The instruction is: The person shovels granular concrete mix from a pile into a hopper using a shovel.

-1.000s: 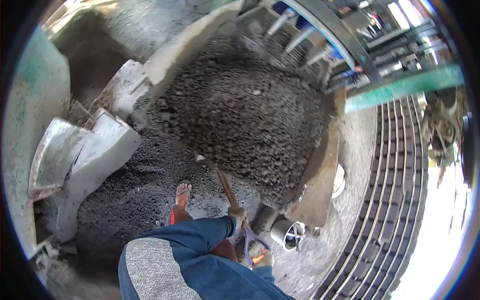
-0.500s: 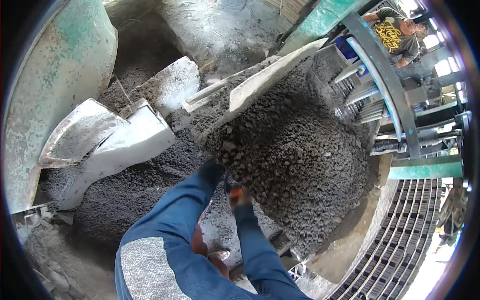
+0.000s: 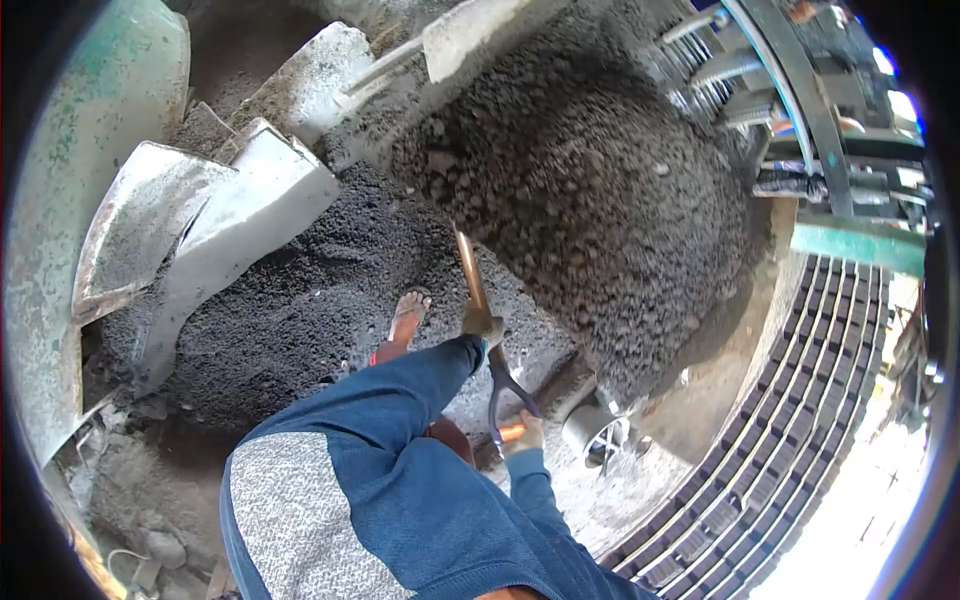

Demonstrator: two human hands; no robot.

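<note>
Both left hand point(image 3: 484, 325) and right hand point(image 3: 525, 434) wrap a brown wooden-shafted shovel point(image 3: 470, 268), seemingly scooping dark crumbly grit point(image 3: 620, 200); lifting would need firmness.

Left of the shovel point(image 3: 472, 274), room opens over the dark loose layer point(image 3: 290, 320) up to the pale plates point(image 3: 250, 218), a bare foot point(image 3: 408, 314) intruding; ahead, the heap point(image 3: 610, 210) bars any low pass; beside the right hand point(image 3: 526, 433), the bucket point(image 3: 580, 426) narrows the way toward the block rows point(image 3: 768, 430).

Indust. workshop, mach. frame point(image 3: 808, 100), gravelly heap point(image 3: 620, 220), dk. blocks point(image 3: 783, 400) in rows
</note>
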